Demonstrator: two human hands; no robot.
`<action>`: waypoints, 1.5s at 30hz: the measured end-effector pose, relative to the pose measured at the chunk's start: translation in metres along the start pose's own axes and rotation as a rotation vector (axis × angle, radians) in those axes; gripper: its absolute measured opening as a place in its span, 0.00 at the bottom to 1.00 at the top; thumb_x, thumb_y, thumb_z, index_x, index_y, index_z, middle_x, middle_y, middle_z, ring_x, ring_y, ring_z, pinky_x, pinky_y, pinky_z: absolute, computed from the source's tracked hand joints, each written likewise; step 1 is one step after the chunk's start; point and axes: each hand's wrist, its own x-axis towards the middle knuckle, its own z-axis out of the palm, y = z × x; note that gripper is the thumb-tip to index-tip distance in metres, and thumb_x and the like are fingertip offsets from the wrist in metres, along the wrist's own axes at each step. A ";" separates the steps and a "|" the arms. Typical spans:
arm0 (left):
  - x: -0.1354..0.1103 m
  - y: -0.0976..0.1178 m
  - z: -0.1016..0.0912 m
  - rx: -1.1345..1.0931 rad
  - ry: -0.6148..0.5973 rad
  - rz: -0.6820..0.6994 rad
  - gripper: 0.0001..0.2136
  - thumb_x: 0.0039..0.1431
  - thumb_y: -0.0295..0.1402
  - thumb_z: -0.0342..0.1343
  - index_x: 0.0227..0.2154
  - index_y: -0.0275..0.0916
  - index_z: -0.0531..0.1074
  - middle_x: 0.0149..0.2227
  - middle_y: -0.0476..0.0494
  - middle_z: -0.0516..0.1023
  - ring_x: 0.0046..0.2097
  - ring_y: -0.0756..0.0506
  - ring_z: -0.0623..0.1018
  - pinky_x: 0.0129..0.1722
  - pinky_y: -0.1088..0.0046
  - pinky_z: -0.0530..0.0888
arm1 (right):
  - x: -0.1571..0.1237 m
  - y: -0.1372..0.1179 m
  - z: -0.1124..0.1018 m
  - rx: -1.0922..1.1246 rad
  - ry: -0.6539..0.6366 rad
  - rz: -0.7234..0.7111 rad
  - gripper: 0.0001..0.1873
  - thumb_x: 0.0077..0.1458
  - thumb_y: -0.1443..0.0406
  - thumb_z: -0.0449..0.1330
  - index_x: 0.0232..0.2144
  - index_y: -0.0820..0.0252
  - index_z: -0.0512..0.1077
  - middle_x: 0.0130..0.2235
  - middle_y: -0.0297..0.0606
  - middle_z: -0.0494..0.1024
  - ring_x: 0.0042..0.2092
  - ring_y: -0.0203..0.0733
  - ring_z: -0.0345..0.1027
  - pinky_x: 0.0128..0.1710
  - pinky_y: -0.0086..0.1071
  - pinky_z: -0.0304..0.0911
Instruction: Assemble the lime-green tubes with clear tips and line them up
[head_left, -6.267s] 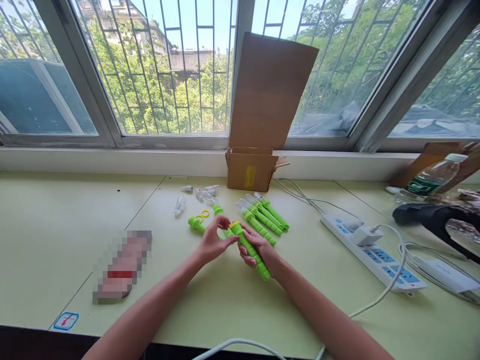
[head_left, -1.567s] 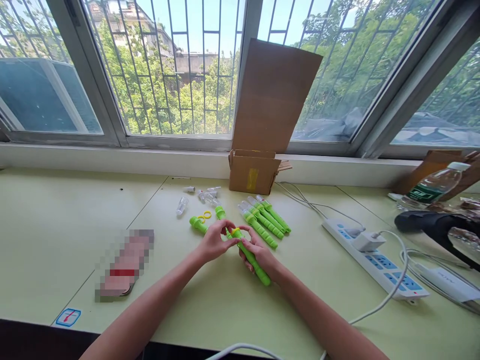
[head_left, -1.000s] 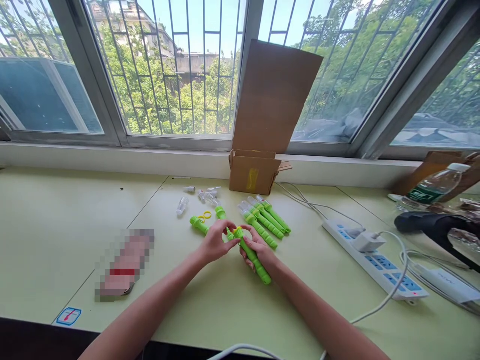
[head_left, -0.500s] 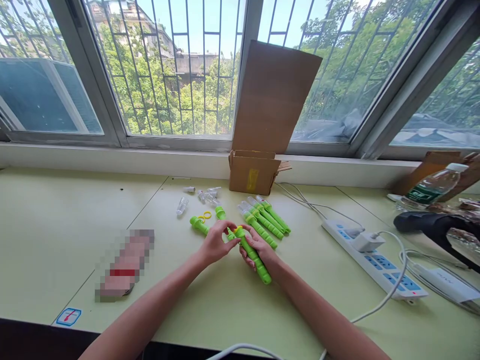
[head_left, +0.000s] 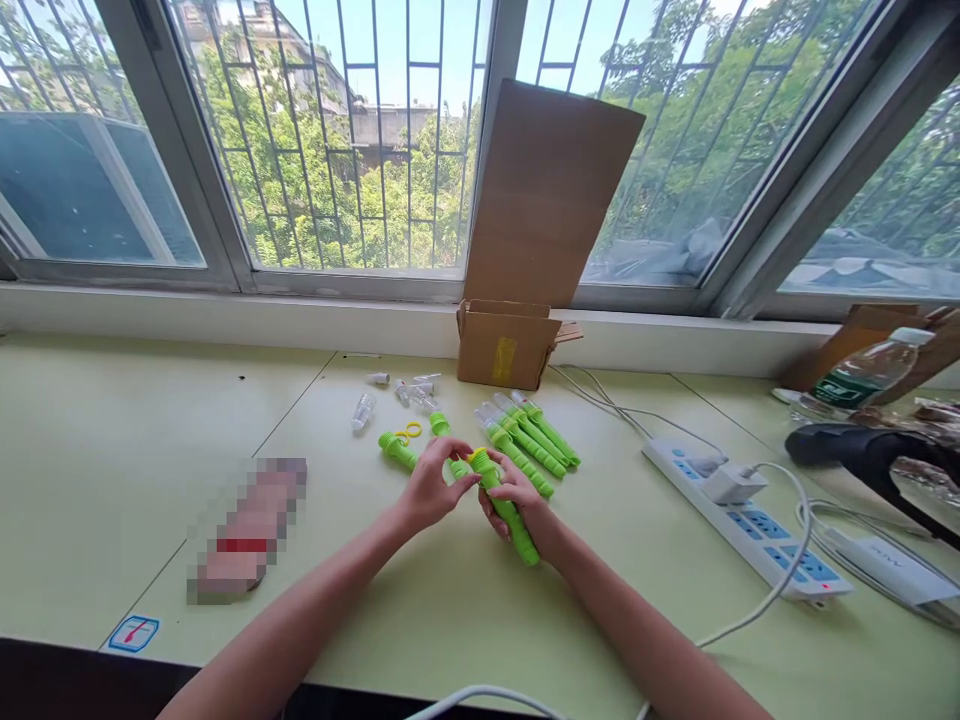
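Observation:
My right hand (head_left: 527, 497) is wrapped around a green ribbed plastic tube (head_left: 522, 536), which slants with its upper end toward my left hand. Around that upper end sits a yellow ring (head_left: 477, 455). My left hand (head_left: 431, 487) is closed at the ring, forefinger and thumb pinching beside the tube's top; part of the grip is hidden. Just beyond my left hand lie two more green tubes (head_left: 397, 449) without clear tops and a couple of loose yellow rings (head_left: 413, 430). Past my right hand, several green tubes with clear tops (head_left: 527, 443) lie side by side.
Clear plastic caps (head_left: 364, 412) lie at the back left of the green tubes. A cardboard box (head_left: 504, 345) stands open against the windowsill. To the right are a power strip (head_left: 750, 530) with cables and a water bottle (head_left: 862, 375). A blurred flat object (head_left: 251, 530) lies left.
My hands stay nearly in place at the yellow ring and tube. The tube's lower end has shifted very slightly up; the left fingers have moved a little on the ring.

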 end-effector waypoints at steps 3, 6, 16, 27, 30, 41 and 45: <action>0.000 0.002 -0.002 0.016 0.039 0.028 0.12 0.51 0.30 0.60 0.37 0.40 0.65 0.36 0.46 0.71 0.39 0.47 0.70 0.40 0.68 0.70 | 0.001 0.002 0.001 -0.072 0.032 -0.019 0.22 0.51 0.64 0.57 0.47 0.56 0.55 0.25 0.31 0.73 0.16 0.31 0.61 0.13 0.23 0.54; -0.001 0.001 -0.003 0.071 0.080 0.065 0.10 0.51 0.29 0.59 0.36 0.40 0.65 0.35 0.47 0.71 0.39 0.46 0.70 0.40 0.68 0.69 | 0.002 0.002 0.002 -0.155 0.073 -0.031 0.23 0.51 0.58 0.59 0.48 0.56 0.57 0.31 0.34 0.74 0.20 0.33 0.66 0.16 0.25 0.60; -0.002 0.001 -0.003 0.177 0.099 0.130 0.09 0.54 0.32 0.58 0.36 0.41 0.65 0.36 0.46 0.73 0.40 0.46 0.69 0.42 0.66 0.69 | 0.002 0.006 0.007 -0.470 0.166 -0.117 0.28 0.59 0.52 0.49 0.57 0.58 0.58 0.17 0.23 0.59 0.12 0.28 0.49 0.09 0.22 0.47; -0.001 0.002 -0.001 0.231 0.083 0.147 0.09 0.54 0.32 0.58 0.36 0.40 0.64 0.37 0.45 0.73 0.40 0.45 0.69 0.42 0.66 0.68 | 0.002 0.004 0.004 -0.398 0.156 -0.064 0.25 0.57 0.53 0.50 0.53 0.59 0.60 0.17 0.24 0.61 0.13 0.30 0.51 0.09 0.23 0.47; -0.001 0.001 -0.001 0.232 0.084 0.145 0.09 0.53 0.32 0.58 0.36 0.40 0.64 0.36 0.46 0.73 0.40 0.45 0.69 0.42 0.66 0.68 | 0.001 0.002 0.005 -0.373 0.149 -0.061 0.24 0.57 0.53 0.50 0.52 0.59 0.61 0.17 0.24 0.62 0.13 0.30 0.51 0.09 0.22 0.47; -0.002 0.000 0.001 0.260 0.086 0.158 0.09 0.54 0.33 0.58 0.36 0.40 0.65 0.36 0.45 0.73 0.40 0.44 0.70 0.41 0.65 0.69 | 0.001 -0.001 0.006 -0.305 0.135 -0.049 0.23 0.55 0.51 0.52 0.46 0.59 0.65 0.17 0.25 0.63 0.13 0.30 0.53 0.08 0.22 0.47; -0.002 0.000 0.001 0.252 0.091 0.159 0.09 0.53 0.32 0.58 0.36 0.40 0.66 0.37 0.45 0.73 0.40 0.44 0.70 0.42 0.64 0.69 | 0.001 0.000 0.006 -0.240 0.131 -0.016 0.22 0.55 0.51 0.52 0.44 0.60 0.65 0.17 0.26 0.64 0.13 0.30 0.53 0.09 0.22 0.47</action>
